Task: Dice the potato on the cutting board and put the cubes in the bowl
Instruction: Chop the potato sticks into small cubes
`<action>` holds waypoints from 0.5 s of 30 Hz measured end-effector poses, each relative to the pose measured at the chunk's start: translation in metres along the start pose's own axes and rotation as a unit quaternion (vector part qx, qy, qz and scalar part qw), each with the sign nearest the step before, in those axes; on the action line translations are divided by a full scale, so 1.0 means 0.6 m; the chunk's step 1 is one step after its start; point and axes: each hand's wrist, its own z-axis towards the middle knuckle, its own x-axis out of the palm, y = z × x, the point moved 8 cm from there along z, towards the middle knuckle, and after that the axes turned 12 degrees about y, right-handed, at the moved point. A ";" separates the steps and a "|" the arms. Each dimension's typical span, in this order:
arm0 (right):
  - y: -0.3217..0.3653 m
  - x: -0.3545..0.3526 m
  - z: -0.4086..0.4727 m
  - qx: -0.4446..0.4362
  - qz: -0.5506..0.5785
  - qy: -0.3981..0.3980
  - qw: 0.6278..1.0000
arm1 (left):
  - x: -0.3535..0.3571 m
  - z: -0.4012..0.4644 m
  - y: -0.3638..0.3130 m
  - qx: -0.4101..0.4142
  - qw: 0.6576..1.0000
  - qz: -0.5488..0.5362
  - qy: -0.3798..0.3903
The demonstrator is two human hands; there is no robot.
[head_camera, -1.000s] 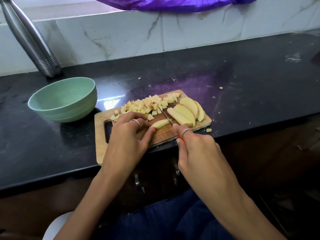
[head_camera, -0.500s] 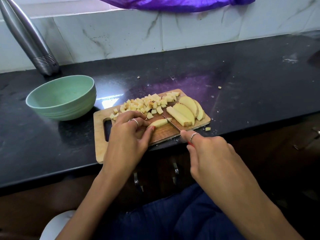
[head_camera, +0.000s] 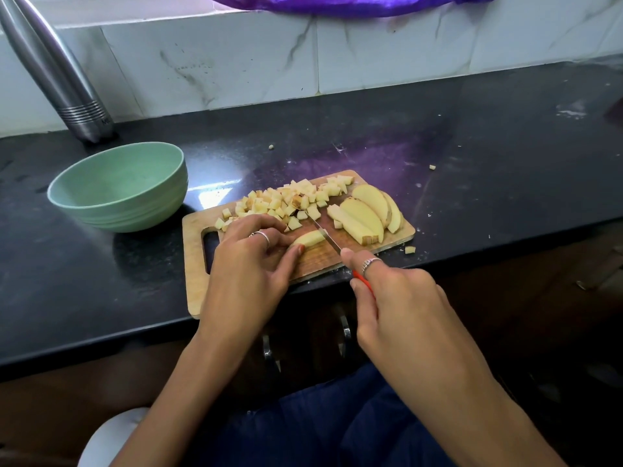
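Red-handled knife (head_camera: 323,233) gripped in our right hand (head_camera: 394,298), we cut a potato strip (head_camera: 308,238) pinned by our left hand (head_camera: 251,261) on the cutting board (head_camera: 199,264). Diced cubes (head_camera: 286,202) pile beside uncut slices (head_camera: 365,214); the green bowl (head_camera: 116,187) holds none, so roughly half remains. Writing on the steel bottle (head_camera: 67,82) is too small to read.

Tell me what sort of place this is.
Most likely a home kitchen: a black stone countertop backed by marble-look wall tiles, a wooden cutting board carrying diced potato cubes, and a green bowl beside a steel bottle.
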 end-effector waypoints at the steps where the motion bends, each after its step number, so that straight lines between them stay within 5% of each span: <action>1: 0.001 -0.001 0.002 -0.001 0.002 -0.005 1.000 | 0.000 0.000 0.001 0.000 1.000 0.000 0.001; 8: 0.011 0.011 0.021 -0.001 -0.068 0.064 0.996 | -0.001 0.000 -0.001 0.005 1.000 0.000 -0.004; 15: -0.012 -0.016 0.013 0.021 -0.028 -0.012 0.999 | -0.002 -0.001 -0.003 0.003 1.000 0.003 -0.004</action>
